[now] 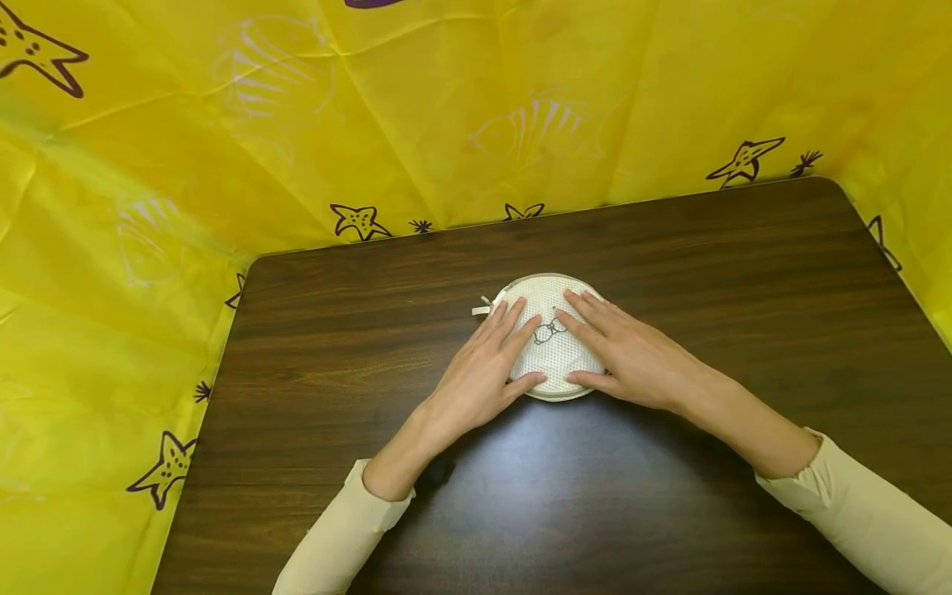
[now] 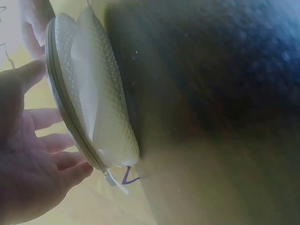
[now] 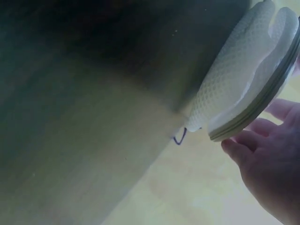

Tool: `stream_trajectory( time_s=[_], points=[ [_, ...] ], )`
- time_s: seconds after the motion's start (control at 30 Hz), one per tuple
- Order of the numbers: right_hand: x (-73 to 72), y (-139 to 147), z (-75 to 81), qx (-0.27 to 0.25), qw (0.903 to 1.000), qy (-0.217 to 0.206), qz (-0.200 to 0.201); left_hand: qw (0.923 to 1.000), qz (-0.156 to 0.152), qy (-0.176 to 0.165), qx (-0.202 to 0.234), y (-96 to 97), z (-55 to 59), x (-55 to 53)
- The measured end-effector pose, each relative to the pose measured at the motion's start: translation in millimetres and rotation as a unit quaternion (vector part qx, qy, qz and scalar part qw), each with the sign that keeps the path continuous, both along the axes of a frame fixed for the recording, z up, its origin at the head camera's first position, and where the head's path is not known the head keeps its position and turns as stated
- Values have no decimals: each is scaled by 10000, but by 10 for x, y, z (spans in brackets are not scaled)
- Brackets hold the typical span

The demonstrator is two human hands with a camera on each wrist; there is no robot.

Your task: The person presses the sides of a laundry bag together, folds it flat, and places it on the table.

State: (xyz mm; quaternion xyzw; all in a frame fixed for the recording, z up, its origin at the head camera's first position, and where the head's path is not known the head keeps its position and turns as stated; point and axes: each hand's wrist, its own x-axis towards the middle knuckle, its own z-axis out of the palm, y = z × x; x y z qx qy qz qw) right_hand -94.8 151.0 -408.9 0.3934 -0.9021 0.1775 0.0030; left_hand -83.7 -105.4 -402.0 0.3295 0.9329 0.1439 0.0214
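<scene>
A round white mesh laundry bag (image 1: 554,364) with a small bow-like print on top lies on the dark wooden table (image 1: 335,355). My left hand (image 1: 479,372) rests on its left side, fingers spread and nearly straight. Across from it my right hand (image 1: 635,351) touches the right side in the same way, thumb near the front rim. The left wrist view has the bag (image 2: 110,93) from the side, its zipper (image 2: 70,115) running along the rim and the zipper pull (image 2: 121,186) hanging off. Below the rim, the mesh side bulges in the right wrist view.
A yellow cloth (image 1: 416,107) printed with starfish and fish hangs behind the table and along its sides. The tabletop's back edge lies beyond the bag, with rounded corners at left and right.
</scene>
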Motion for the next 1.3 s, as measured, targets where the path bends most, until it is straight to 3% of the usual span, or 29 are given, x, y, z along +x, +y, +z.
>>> stream_trajectory(
  time_s=[0.53, 0.87, 1.3],
  points=[
    [-10, -10, -45, 29, 9999, -94, 24, 9998, -30, -98, -177, 3, -30, -15],
    [-3, -27, -59, 198, 9995, -241, -29, 9973, -179, -266, -660, 10, -53, 3],
    [-5, -28, -85, 309, 9990, -316, -1, 9968, -253, -257, -707, 17, -92, -6]
  ],
)
